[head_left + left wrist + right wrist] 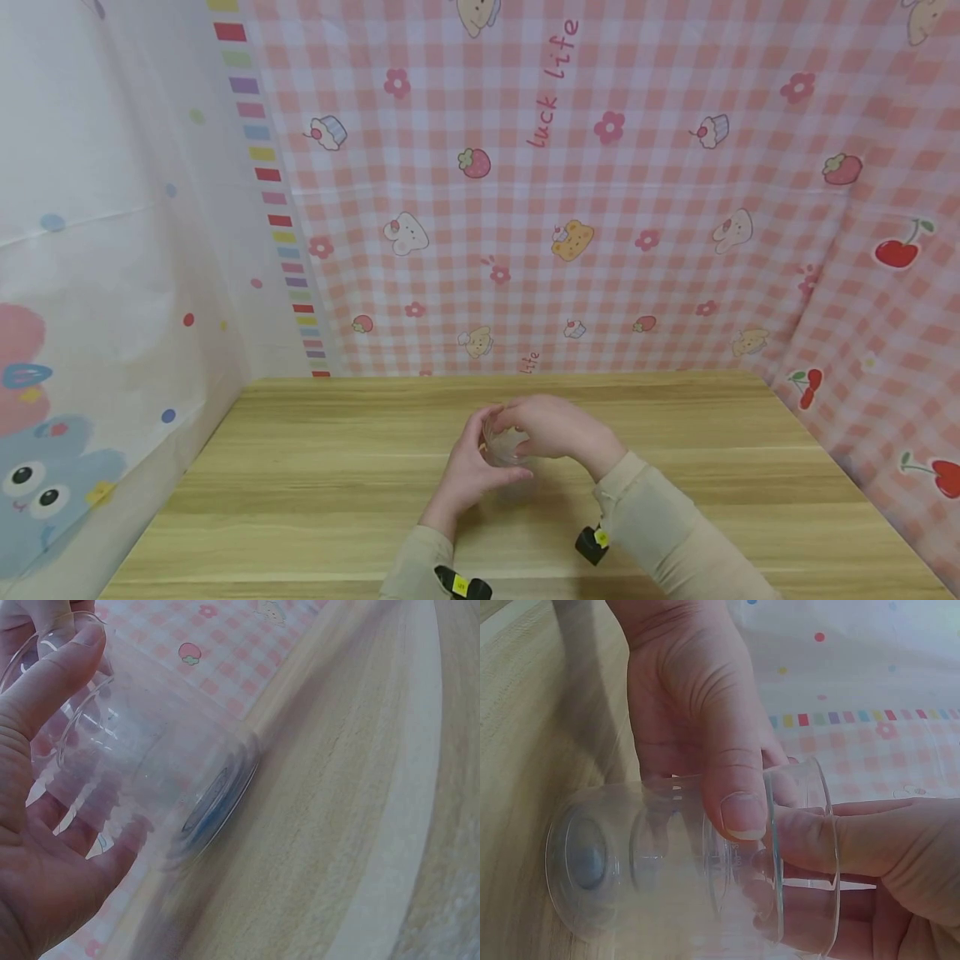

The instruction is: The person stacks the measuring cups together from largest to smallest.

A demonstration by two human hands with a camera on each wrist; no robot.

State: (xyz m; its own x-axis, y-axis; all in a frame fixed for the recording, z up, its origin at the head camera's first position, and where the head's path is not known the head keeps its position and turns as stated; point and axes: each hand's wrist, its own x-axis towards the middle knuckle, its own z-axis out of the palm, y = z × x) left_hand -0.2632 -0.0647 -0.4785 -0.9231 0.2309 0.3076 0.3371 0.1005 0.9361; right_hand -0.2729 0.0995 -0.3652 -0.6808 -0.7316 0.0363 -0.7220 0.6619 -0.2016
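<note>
A clear beaker [504, 450] is held tilted just above the wooden table, its round base [214, 802] towards the wood in the left wrist view. My left hand [468, 475] grips its side, thumb on one face and fingers round the other. Inside it appears to sit a narrower clear beaker [810, 789], whose rim stands out past the outer one in the right wrist view. From above, my right hand [555, 425] pinches the inner beaker near its rim. Glare and see-through walls blur the exact edges, and some fingertips show only through them.
The wooden table [330, 483] spreads around both hands. Behind it hangs a pink checked cloth [510, 283], with a white printed cloth [135, 275] along the left. A cherry-printed cloth [855, 333] bounds the right side.
</note>
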